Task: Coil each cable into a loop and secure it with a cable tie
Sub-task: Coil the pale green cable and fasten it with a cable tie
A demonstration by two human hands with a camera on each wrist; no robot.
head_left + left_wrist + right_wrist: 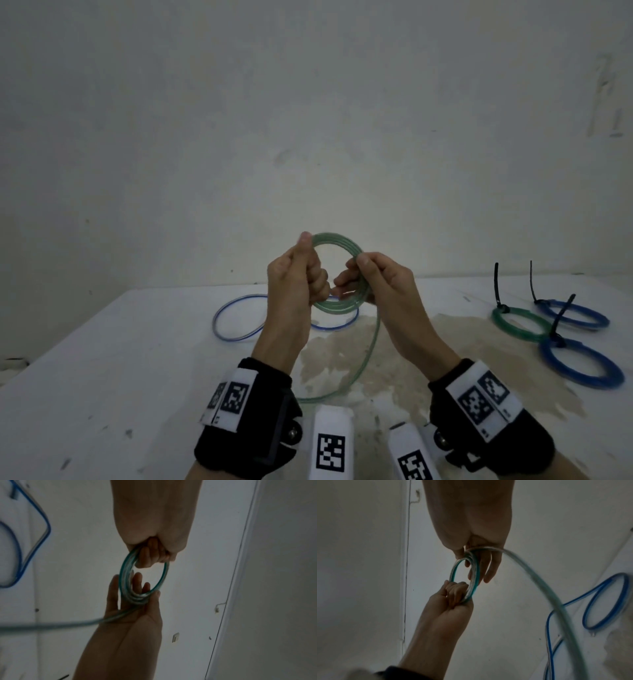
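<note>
We see a white bench (pixel 102 377) against a pale wall (pixel 308 102), with a brownish stain (pixel 342 349) on its middle.

Our two forearms rise from the near edge, each with a black wrist strap, and meet above the middle of the bench. The left hand (pixel 294 277) is upright, thumb pointing up, its fingers curled round the left side of the green coil (pixel 337 270) in a fist. The right hand (pixel 380 277) faces it on the coil's right side: the thumb presses the turns from the near side, while the fingers (pixel 137 582) lie fairly straight behind them, so it pinches the coil. The coil is in the air between the hands, standing on edge, several turns thick. Its loose tail (pixel 366 359) drops from the right hand and curves along the bench toward the near edge.

Behind the hands, a blue cable (pixel 236 318) lies uncoiled toward the far edge. Near the right edge lie three finished coils, one green (pixel 520 323) and two blue (pixel 579 363), each bound with a black tie (pixel 498 291) whose end sticks up.
</note>
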